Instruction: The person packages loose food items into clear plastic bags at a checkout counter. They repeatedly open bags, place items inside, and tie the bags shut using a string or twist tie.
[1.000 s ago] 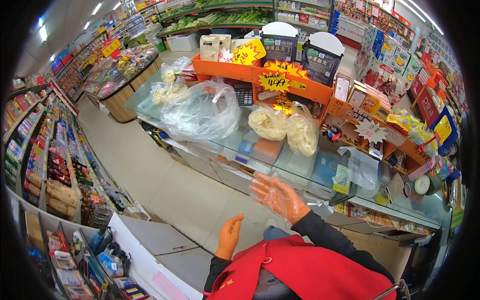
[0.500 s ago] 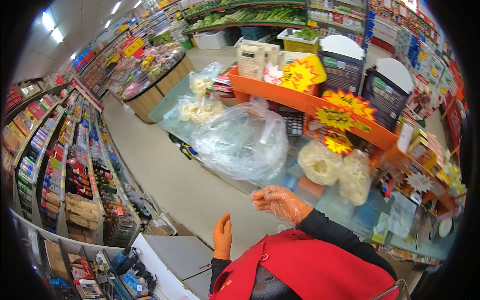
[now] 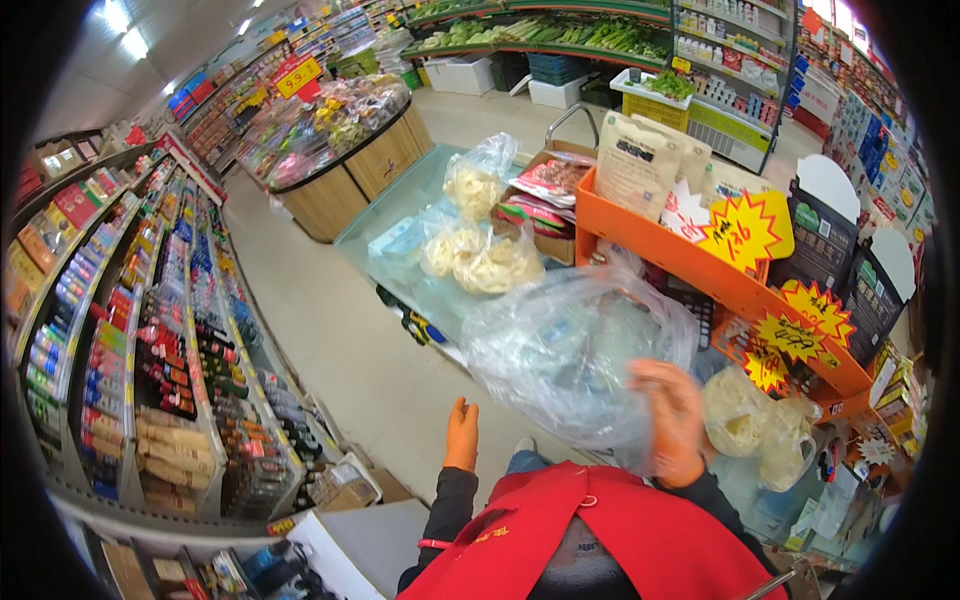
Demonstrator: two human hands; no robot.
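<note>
My right hand (image 3: 672, 420) clutches the clear plastic bag (image 3: 575, 350); left hand (image 3: 461, 432) hangs open; thin film could tear against the counter edge (image 3: 430, 315).

This is a supermarket. A glass-topped counter (image 3: 400, 250) stands in the middle, with bagged pale food on it and an orange display tray (image 3: 700, 265) with yellow starburst price tags on its right. Left of the counter run long shelves of bottles (image 3: 170, 350); behind it sit a round wooden produce stand (image 3: 350, 165) and green vegetable racks (image 3: 560, 35).
</note>
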